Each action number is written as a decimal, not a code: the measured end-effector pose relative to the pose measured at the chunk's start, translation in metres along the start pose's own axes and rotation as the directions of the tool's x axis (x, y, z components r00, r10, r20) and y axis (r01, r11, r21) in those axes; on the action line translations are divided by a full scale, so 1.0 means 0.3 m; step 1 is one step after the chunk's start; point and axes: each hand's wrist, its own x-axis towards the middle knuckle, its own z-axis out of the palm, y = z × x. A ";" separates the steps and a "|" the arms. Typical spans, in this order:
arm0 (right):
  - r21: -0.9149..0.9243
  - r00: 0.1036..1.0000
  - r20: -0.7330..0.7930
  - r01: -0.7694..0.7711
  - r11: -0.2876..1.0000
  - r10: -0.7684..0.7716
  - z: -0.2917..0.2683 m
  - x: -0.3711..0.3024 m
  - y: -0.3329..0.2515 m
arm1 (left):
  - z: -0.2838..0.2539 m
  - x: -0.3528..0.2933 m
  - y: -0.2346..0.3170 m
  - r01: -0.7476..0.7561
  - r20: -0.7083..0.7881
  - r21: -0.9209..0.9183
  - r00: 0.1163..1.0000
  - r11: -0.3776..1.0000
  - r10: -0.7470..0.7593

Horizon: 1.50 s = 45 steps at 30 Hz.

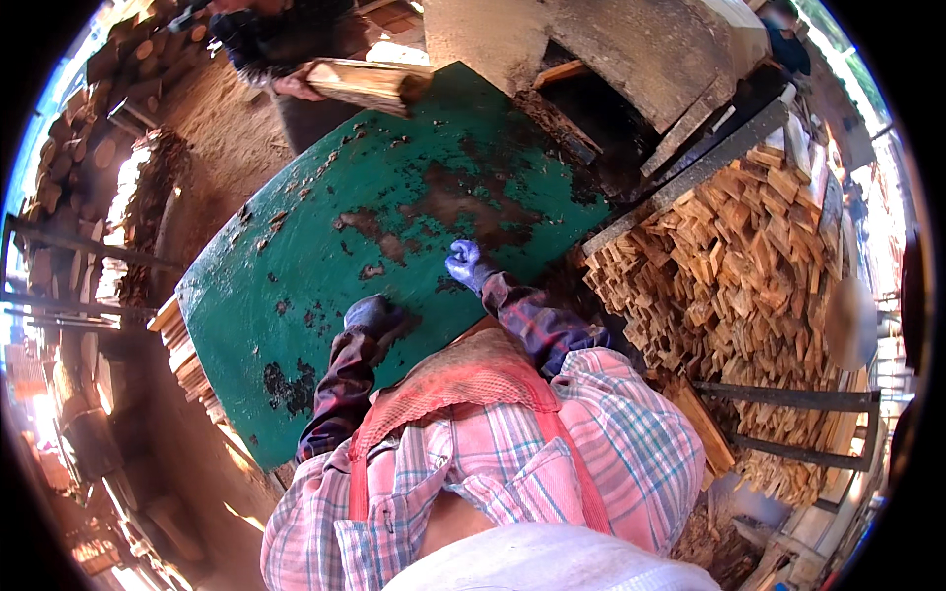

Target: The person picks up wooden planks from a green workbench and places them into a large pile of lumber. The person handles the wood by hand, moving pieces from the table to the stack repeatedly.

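My left hand [371, 315], in a blue-purple glove, rests at the near part of a green tabletop [325, 231]. It is partly in shadow, and its fingers are hard to make out. My right hand [470, 266], gloved the same way, is a little farther forward over the green surface. Its fingers are curled into a fist, with nothing showing in them. Across the tabletop, another person's bare hand [298, 84] holds a split log [367, 85] by the far edge. Dark patches and wood crumbs lie scattered on the green surface.
A tall pile of split wood [739, 266] stands at the right, beside a metal rack bar [788, 394]. At the far right of the tabletop is a machine housing [591, 49] with a dark opening [611, 108]. Logs [99, 153] are stacked at the left.
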 end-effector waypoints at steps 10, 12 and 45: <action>0.581 0.872 0.103 -0.443 0.683 0.479 -0.446 -0.054 -0.025 | -0.036 0.483 -0.041 -0.171 0.293 -0.073 0.938 0.983 0.185; 0.676 0.850 0.039 -0.409 0.613 0.525 -0.574 -0.054 0.032 | -0.088 0.612 0.071 -0.111 0.381 -0.400 0.883 0.910 0.275; 0.680 0.639 0.042 -0.581 0.447 0.768 -0.767 0.066 0.122 | -0.425 1.447 0.951 -0.233 -0.252 0.152 0.931 0.960 0.266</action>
